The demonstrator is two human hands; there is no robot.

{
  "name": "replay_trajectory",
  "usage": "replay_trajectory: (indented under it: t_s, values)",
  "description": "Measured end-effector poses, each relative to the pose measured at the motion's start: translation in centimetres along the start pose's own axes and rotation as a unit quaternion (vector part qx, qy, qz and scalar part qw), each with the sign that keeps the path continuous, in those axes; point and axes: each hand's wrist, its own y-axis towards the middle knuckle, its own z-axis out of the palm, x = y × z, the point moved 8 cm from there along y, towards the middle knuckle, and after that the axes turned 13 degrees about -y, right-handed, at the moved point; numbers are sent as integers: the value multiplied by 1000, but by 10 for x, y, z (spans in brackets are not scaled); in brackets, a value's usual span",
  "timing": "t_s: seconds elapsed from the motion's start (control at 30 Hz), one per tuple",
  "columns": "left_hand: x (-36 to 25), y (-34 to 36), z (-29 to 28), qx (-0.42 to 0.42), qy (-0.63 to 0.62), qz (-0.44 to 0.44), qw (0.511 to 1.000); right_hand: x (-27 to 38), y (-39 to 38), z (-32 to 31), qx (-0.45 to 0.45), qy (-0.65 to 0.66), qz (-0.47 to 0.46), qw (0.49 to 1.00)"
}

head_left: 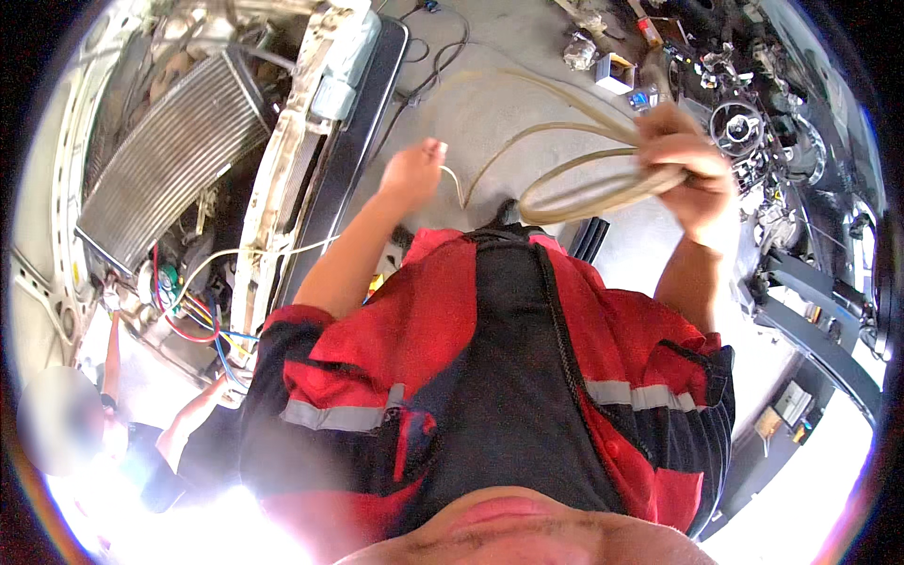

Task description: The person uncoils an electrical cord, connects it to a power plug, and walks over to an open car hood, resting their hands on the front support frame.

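Note:
My left hand is raised in the middle, fingers closed on a thin cream hose that runs down from it. My right hand grips a loose coil of translucent beige hose, its loops hanging out to the left over the grey floor. A length of the cream hose also stretches left over the front of an open car engine bay, toward a green component with red, blue and yellow hoses.
A radiator and a long black panel are at the left. A co-worker reaches into the engine bay at lower left. Car parts, a small box and black cables lie on the floor. Grey metal beams stand at the right.

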Motion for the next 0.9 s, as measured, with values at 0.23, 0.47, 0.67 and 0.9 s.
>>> replay_trajectory:
  t_s: [0.23,0.47,0.67,0.9]
  values:
    - [-97,32,-161,-214,-299,-47,929,-131,-48,45,124,-230,104,960]
    - [-244,44,-179,-183,-365,349,843,-233,-3,39,93,40,353,930]
    - [-297,113,-94,291,-378,363,801,-267,76,70,59,592,445,669]
    - [-183,231,-94,292,-669,80,678,-413,150,-57,-323,597,416,605]
